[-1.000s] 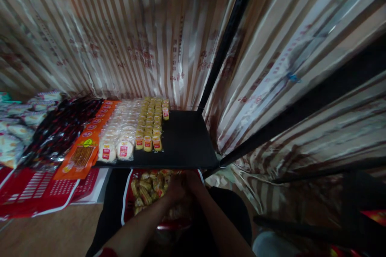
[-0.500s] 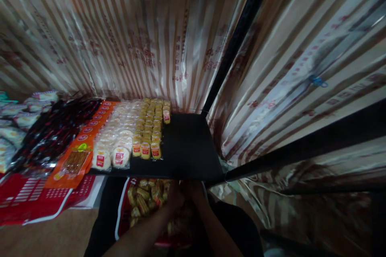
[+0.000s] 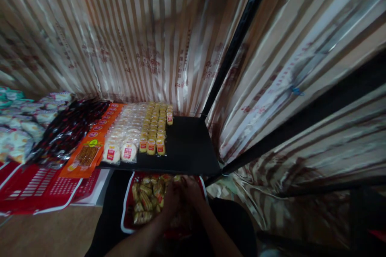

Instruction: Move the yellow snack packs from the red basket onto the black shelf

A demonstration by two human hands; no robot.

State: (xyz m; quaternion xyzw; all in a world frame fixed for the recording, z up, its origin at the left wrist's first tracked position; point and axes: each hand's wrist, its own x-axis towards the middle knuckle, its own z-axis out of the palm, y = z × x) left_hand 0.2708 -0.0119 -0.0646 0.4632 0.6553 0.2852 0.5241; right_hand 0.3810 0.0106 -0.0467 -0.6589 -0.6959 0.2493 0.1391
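Both my hands reach down into a red basket [image 3: 128,209] with a white rim that sits below the black shelf's front edge. My left hand [image 3: 171,198] and my right hand [image 3: 190,190] are close together among the small yellow wrapped snack packs [image 3: 144,200] in it. The picture is dark and smeared there, so their fingers and whatever they hold cannot be made out. On the black shelf [image 3: 187,144] above, yellow snack packs [image 3: 154,132] of the same kind lie in neat rows, with one more pack [image 3: 169,118] starting a row at the back.
Left of the yellow rows lie round white cakes [image 3: 123,140], orange packets [image 3: 90,148], dark red packets [image 3: 69,128] and pale bags [image 3: 18,128]. Red baskets [image 3: 36,188] lie at the lower left. A striped curtain [image 3: 144,32] backs the shelf; a black post [image 3: 235,40] stands at its right.
The view has shifted slightly, so the basket shows more fully. My hands have stayed together in the basket, moving a little among the packs.
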